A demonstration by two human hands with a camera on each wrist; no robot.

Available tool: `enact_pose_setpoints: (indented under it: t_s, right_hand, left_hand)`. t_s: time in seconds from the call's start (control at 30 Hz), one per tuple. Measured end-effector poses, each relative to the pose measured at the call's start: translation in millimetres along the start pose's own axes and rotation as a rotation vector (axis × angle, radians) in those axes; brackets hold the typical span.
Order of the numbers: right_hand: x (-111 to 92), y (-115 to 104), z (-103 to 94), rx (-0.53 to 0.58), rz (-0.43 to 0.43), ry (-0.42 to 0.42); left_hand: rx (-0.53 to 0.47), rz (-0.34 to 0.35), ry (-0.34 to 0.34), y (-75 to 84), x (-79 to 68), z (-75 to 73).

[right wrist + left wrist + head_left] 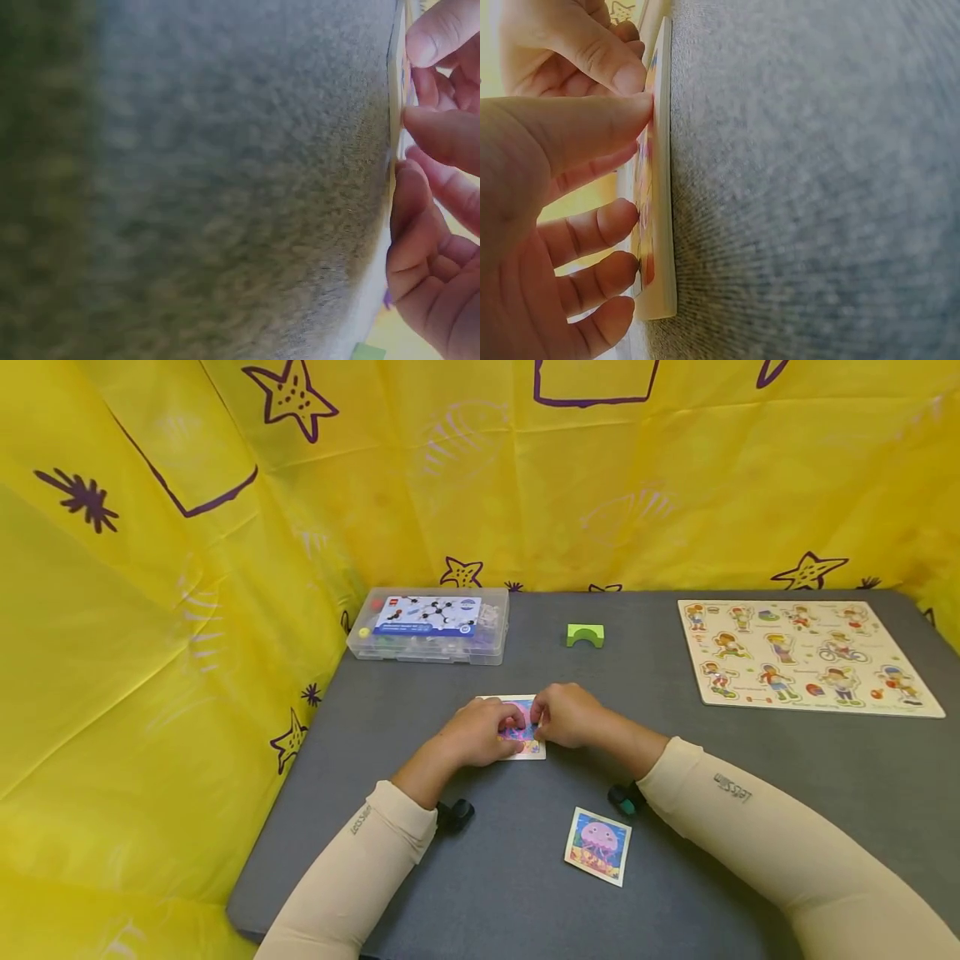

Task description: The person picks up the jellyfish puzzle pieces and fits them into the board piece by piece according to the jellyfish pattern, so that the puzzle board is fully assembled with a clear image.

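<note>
A small square jellyfish picture board (pixel 534 748), with a pale border, lies flat on the grey table. My left hand (pixel 480 731) reaches over it from the left. In the left wrist view its thumb and spread fingertips (pixel 619 217) rest on the printed face. At the right edge is my right hand (pixel 567 714), fingers curled, with thumb and fingertips (pixel 435 135) gripping the board's border. Both thumbs come close together over the board. Nearer to me lies a second square jellyfish picture (pixel 598 846), slightly turned and untouched.
A clear plastic case (pixel 427 625) with a molecule-model label stands at the back left. Behind the hands sits a green arch block (pixel 585 635). A wooden figure puzzle (pixel 810 656) lies at the back right. Yellow patterned cloth (pixel 480 485) hangs behind and left of the table.
</note>
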State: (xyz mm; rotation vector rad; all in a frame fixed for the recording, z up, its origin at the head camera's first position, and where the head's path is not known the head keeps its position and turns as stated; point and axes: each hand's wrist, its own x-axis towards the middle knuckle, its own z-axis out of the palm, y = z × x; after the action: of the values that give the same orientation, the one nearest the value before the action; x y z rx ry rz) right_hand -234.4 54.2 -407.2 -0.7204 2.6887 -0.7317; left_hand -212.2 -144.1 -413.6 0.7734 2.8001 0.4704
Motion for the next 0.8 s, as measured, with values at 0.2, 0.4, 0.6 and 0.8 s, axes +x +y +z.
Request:
enact_pose_setpoints:
  t_s: [0.2, 0.4, 0.6, 0.8]
  right_hand:
    - [4, 0, 0.0, -0.054, 0.087, -0.031]
    - [16, 4, -5.7, 0.109, 0.169, -0.117]
    - [26, 9, -8.3, 0.209, 0.203, -0.172]
    - [28, 10, -7.4, 0.232, 0.226, -0.190]
  left_hand:
    - [-0.005, -0.013, 0.004, 2.9, 3.3, 0.6]
    - [-0.024, -0.044, -0.014, 3.4, 4.8, -4.7]
    - [-0.065, -0.045, -0.028, 0.6, 4.6, -6.8]
    - [-0.083, -0.033, -0.037, 3.0, 4.3, -6.6]
